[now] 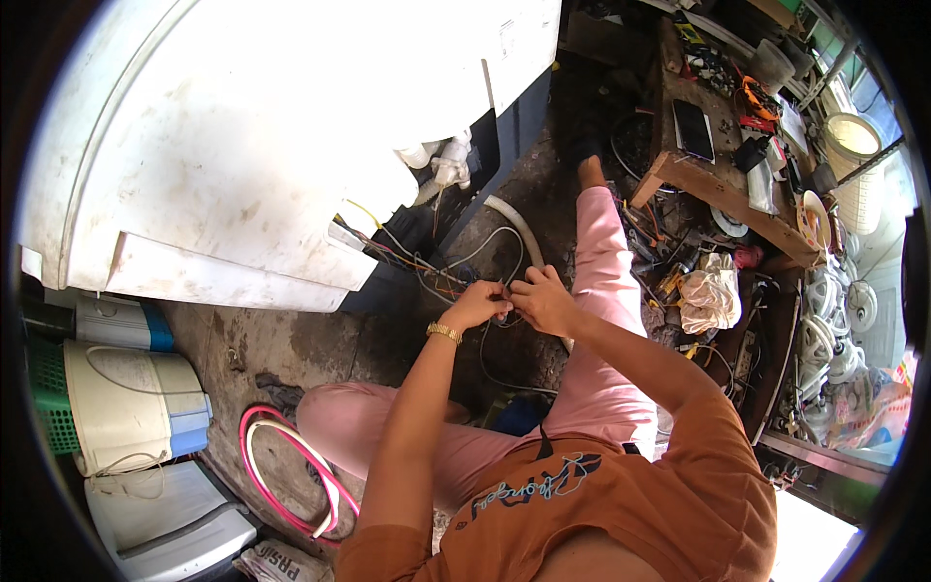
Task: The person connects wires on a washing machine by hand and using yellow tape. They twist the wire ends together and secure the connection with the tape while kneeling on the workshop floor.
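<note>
My left hand (474, 306), with a gold bracelet on its wrist, and my right hand (545, 303) meet fingertip to fingertip. Both are closed in a pinch on thin wires (427, 264); the exact ends between the fingers are too small to make out. These wires come out of the open underside of a large white appliance (233, 165), which looks like a washing machine tipped over. A thin grey cable (485, 357) hangs in a loop below my hands. Beside the opening sits a white plastic valve-like part (452, 162), and a grey corrugated hose (522, 225) curves toward my right hand.
Right of my outstretched leg stands a wooden bench (718, 189) with a phone (693, 130) and tools. A crumpled cloth (711, 294) lies among tools below it. On the floor at left are a pink hose coil (254, 464) and a cream tub (126, 403).
</note>
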Available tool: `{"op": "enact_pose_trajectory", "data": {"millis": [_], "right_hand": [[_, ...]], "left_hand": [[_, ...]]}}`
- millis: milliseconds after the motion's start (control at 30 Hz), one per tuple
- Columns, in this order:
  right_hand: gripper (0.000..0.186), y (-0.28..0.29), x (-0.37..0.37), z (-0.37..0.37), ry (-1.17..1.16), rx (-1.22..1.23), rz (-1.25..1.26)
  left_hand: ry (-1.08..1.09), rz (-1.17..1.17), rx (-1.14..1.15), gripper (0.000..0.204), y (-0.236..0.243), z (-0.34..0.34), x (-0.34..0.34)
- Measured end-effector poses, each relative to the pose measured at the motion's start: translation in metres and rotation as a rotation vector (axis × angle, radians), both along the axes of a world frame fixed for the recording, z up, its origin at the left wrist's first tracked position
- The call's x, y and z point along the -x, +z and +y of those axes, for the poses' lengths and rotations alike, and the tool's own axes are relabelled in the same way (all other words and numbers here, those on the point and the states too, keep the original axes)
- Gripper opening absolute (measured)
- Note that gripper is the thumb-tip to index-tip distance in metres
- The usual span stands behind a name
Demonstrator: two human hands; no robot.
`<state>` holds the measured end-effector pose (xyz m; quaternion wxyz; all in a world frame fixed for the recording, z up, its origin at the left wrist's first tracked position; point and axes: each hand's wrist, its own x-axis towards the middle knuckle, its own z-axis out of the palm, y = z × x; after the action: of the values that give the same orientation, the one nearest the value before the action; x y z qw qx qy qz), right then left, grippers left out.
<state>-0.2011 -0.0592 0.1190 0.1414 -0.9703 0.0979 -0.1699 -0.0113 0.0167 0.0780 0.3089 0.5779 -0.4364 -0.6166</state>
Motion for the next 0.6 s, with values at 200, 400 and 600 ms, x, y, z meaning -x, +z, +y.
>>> {"op": "enact_pose_trajectory", "data": {"millis": [200, 400, 600], "right_hand": [[0.014, -0.002, 0.002, -0.006, 0.142, 0.216, -0.017], [0.018, -0.003, 0.001, -0.002, -0.015, 0.087, -0.068], [0.019, -0.003, 0.006, 0.002, -0.167, -0.031, -0.107]], "left_hand": [[-0.238, -0.071, -0.214, 0.01, 0.013, -0.021, -0.006], [0.028, -0.065, -0.067, 0.008, 0.001, -0.009, 0.006], [0.057, -0.233, 0.333, 0.012, -0.007, 0.016, 0.007]]}}
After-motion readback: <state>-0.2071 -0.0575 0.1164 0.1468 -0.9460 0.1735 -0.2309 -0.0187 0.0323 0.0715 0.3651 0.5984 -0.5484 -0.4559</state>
